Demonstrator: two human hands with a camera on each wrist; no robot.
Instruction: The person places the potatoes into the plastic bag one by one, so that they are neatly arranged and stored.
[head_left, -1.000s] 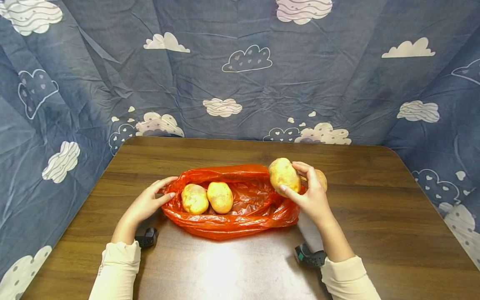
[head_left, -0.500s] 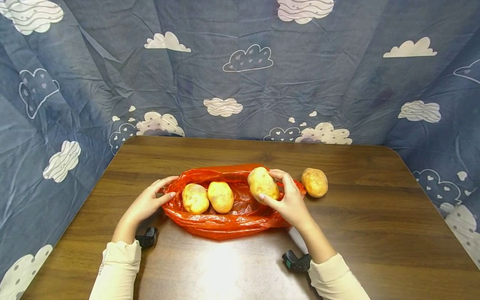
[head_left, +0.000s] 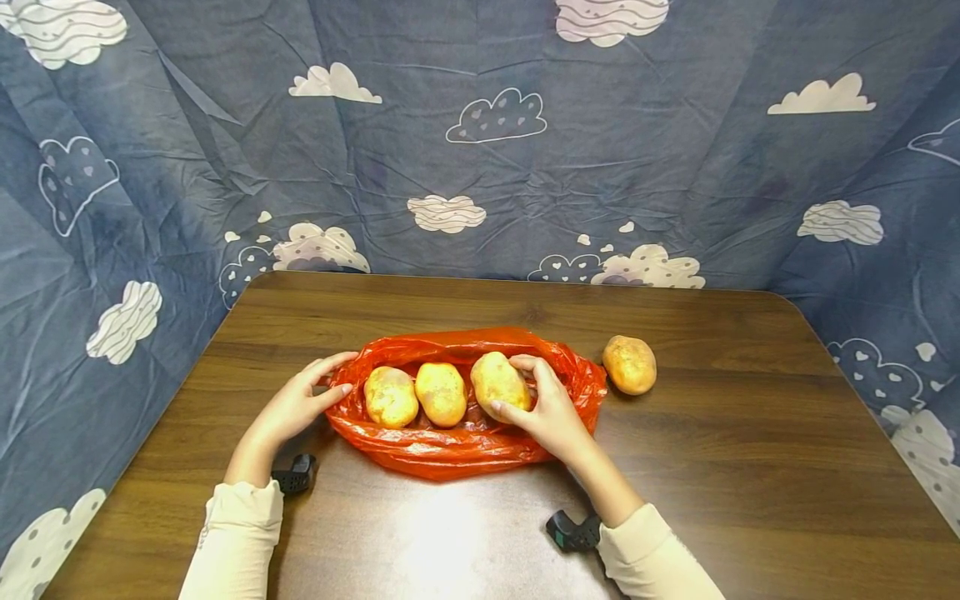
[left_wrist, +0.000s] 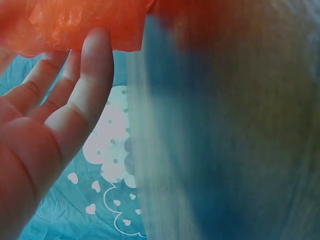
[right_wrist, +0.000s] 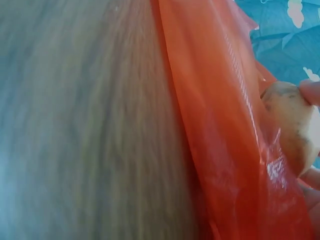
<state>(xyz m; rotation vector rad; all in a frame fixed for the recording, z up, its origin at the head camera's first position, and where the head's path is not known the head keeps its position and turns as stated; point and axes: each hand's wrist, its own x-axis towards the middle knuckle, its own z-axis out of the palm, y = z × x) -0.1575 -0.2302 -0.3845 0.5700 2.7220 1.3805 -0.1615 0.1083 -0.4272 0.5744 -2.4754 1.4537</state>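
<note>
A red plastic bag [head_left: 450,454] lies on its side along the table, its long opening facing up. Two potatoes, a left one [head_left: 391,397] and a middle one [head_left: 441,395], sit side by side inside it. My right hand [head_left: 551,412] grips a third potato [head_left: 498,386] between thumb and fingers, in the bag's opening just right of the middle one. The right wrist view shows this potato [right_wrist: 290,122] partly behind the bag's wall. At the bag's left end my left hand [head_left: 294,404] holds the plastic, thumb [left_wrist: 95,70] against it and fingers behind.
One more potato [head_left: 629,365] lies on the wooden table [head_left: 750,433], just past the bag's right end. A blue cloth with clouds [head_left: 495,175] hangs behind and at both sides. Black wrist cameras [head_left: 573,531] sit low beside the forearms.
My right hand has carried its potato leftward and down, from over the bag's right end into its opening beside the other two. The left hand has stayed in place.
</note>
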